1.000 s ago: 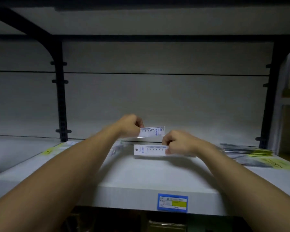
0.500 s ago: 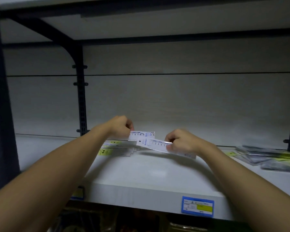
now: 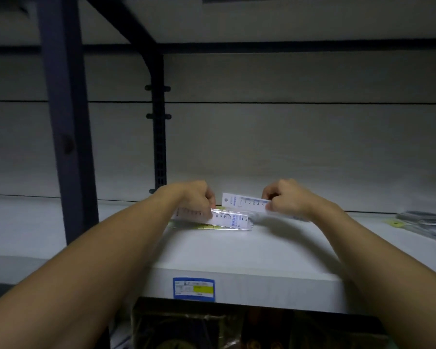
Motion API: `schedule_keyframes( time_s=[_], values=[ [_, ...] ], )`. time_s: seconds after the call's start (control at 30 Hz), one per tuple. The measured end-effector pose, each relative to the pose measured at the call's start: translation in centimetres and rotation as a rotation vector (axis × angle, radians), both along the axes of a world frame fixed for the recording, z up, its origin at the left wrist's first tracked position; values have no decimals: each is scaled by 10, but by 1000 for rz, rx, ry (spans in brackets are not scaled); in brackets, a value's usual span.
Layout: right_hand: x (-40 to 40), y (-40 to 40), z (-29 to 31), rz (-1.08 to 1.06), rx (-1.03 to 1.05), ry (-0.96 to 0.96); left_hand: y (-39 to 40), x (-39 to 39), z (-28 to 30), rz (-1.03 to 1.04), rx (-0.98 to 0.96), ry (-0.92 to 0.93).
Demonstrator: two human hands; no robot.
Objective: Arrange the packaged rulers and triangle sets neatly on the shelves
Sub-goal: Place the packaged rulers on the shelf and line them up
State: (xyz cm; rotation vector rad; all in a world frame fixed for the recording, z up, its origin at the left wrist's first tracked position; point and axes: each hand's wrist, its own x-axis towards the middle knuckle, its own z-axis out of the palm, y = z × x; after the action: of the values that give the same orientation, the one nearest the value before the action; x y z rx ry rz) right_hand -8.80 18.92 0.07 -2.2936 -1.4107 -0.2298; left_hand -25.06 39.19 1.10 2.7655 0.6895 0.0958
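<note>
My left hand [image 3: 195,197] grips a packaged white ruler [image 3: 230,219] low over the white shelf [image 3: 237,250], just above a small stack of packages with yellow cards [image 3: 212,226]. My right hand [image 3: 287,199] pinches a second packaged ruler [image 3: 244,203], held a little higher and further back, its numbered end pointing left. The right part of that ruler is hidden behind my fingers.
A pile of dark packaged sets with a yellow tag [image 3: 423,222] lies at the shelf's right end. A dark upright post [image 3: 66,122] and a bracket [image 3: 159,137] stand at left. A blue and yellow price label [image 3: 193,289] sits on the shelf's front edge. Goods show below.
The view has shifted left. My left hand lowered its ruler onto the stack with yellow cards, and my right hand lifted its ruler up and back.
</note>
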Motion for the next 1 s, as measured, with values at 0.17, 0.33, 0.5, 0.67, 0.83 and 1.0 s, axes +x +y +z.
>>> schedule_keyframes(
  time_s=[0.17,0.33,0.5,0.67,0.83,1.0],
  values=[
    [-15,14,-8,-33,-71,4,6,-3,-8,11,-17,22],
    [-31,30,-1,14,-88,54,8,-12,-5,81,94,-44],
    [-61,60,-6,106,-195,69,24,-30,14,195,110,-218],
    [-93,98,-23,198,-227,5,22,-38,9,196,154,-248],
    [-95,119,-27,156,-203,-79,20,-37,-4,127,139,-234],
    [-90,110,-21,63,-153,-176,30,-22,-12,71,161,-253]
  ],
)
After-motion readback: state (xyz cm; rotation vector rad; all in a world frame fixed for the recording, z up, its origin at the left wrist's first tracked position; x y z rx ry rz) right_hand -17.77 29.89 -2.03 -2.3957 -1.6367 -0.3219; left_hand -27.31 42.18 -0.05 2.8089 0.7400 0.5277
